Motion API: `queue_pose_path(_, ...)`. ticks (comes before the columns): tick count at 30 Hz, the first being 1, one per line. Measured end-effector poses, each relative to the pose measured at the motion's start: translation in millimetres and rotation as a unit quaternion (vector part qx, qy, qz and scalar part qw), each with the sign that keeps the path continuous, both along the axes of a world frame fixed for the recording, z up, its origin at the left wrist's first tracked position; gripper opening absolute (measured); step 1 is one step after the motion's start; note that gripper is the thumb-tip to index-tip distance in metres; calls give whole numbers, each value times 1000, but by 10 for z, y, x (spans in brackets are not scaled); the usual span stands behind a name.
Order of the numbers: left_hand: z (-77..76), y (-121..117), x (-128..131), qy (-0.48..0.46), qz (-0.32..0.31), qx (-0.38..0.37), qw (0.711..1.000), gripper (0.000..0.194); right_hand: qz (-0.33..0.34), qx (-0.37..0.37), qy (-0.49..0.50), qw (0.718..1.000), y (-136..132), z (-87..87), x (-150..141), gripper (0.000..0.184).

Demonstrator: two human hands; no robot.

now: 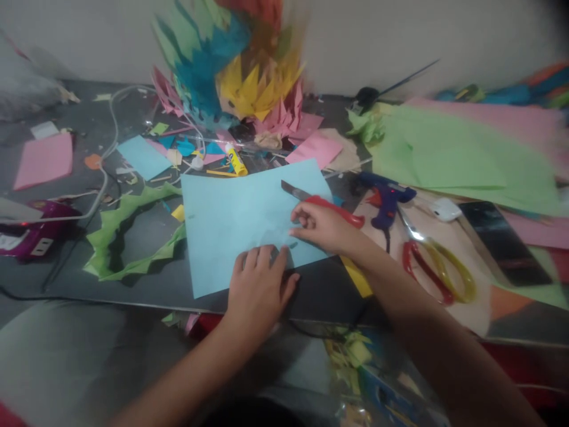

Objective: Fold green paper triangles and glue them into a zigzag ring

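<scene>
A light blue sheet of paper [240, 207] lies on the dark table in front of me, its lower left corner near the front edge. My left hand [258, 276] rests palm down on its lower edge, fingers stretched out. Over the right part of the sheet is my right hand [315, 225], fingers curled toward the thumb; whatever may be between them is too blurred to make out. Right behind it lies a knife [335, 209] with a red handle, its blade pointing left across the paper. Small dark marks show on the sheet.
A green zigzag paper ring [104, 237] lies left. Behind stands a colourful spiky paper construction [240, 71], with a yellow glue stick [236, 160] before it. Rightward are a glue gun [386, 196], scissors [438, 267], a phone [504, 240] and green sheets [457, 160]. A cable [106, 160] crosses the left.
</scene>
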State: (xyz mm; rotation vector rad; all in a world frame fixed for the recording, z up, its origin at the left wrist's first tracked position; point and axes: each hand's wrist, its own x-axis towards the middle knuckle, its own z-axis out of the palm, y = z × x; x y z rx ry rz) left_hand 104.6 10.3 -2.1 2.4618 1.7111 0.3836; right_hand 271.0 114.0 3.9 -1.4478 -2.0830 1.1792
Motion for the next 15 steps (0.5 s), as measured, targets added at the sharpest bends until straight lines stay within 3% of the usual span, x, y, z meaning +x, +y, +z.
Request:
queue_pose_path(6, -20, -24, -13, 8, -5, 4, 1000, 36, -51, 82, -98, 990, -62, -77, -96, 26)
queue_pose_path(12, -43, -26, -20, -2, -7, 20, 1000, 36, 23, -13, 18, 999, 23, 3, 70, 20)
queue_pose_path(15, -47, -26, -26, -11, -7, 13, 1000, 36, 12, -49, 66, 997, 34, -9, 110, 16)
